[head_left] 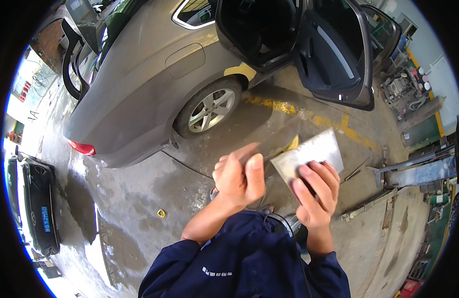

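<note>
Metal plate (pixel 309 153), gripped by right hand (pixel 316 198) with fingers across its face, lies at two o'clock from left hand (pixel 237 180), whose curled hold is too blurred to read; judged light, stiff, slick, best held at six-o'clock edge.

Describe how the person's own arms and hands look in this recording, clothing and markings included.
Both the left hand and right hand are ungloved. The left sleeve and right sleeve are dark navy, leaving the forearms bare. The matching navy top carries small white lettering, and a thin dark cord runs down its front.
</note>
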The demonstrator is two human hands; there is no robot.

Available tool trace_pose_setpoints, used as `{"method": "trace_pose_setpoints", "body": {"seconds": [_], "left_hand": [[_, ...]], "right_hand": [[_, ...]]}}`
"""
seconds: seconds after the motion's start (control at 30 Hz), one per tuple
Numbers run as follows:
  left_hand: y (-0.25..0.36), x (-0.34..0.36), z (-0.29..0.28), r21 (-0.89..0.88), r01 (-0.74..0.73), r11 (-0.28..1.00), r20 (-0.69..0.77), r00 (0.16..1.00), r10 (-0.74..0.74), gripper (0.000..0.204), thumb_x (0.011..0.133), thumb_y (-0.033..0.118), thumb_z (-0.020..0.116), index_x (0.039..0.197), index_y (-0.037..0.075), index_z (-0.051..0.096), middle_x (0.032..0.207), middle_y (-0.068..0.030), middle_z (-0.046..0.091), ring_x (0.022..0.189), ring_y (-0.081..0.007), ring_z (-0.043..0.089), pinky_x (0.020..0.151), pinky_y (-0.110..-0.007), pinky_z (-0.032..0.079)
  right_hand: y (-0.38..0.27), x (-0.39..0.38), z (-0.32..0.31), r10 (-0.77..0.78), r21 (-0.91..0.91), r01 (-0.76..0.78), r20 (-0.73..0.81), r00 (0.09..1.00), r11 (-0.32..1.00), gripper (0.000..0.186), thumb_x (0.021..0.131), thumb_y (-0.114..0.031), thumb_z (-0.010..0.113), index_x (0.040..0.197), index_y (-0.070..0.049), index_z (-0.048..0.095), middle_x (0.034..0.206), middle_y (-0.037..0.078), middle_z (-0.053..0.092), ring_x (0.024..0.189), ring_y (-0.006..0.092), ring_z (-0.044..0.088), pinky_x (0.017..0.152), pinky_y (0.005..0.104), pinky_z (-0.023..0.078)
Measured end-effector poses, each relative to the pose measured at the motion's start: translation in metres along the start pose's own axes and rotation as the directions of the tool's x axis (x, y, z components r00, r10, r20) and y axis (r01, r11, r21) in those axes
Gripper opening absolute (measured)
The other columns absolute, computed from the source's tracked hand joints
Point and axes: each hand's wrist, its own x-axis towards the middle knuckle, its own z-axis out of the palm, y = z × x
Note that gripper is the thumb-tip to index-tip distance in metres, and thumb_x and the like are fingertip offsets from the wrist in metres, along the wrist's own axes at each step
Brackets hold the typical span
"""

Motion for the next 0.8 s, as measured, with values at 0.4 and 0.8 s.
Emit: {"method": "trace_pose_setpoints", "body": {"seconds": [0.4,0.8], "left_hand": [[-0.007,0.012,-0.005,-0.098,0.137,0.986,-0.220,0.963,-0.155,0.016,0.081,0.011,0.048,0.085,-0.003,0.055,0.061,-0.0074,0.057,0.048,-0.0121,0.053,0.046,-0.022,0.041],[-0.004,0.001,0.007,-0.030,-0.014,0.999,-0.162,0.987,0.009,0.019,0.081,0.013,0.047,0.082,-0.004,0.056,0.062,-0.0088,0.058,0.046,-0.0146,0.053,0.044,-0.024,0.042]], "right_hand": [[0.013,-0.030,-0.002,0.047,0.314,-0.067,0.069,0.996,0.947,0.018,0.084,-0.006,0.042,0.094,-0.006,0.056,0.102,0.015,0.056,0.089,0.0278,0.057,0.081,0.0408,0.044],[0.010,-0.009,0.008,0.307,0.329,-0.255,-0.117,0.944,0.909,0.021,0.080,0.002,0.044,0.099,0.001,0.053,0.100,0.022,0.055,0.094,0.0325,0.054,0.084,0.0407,0.041]]}}
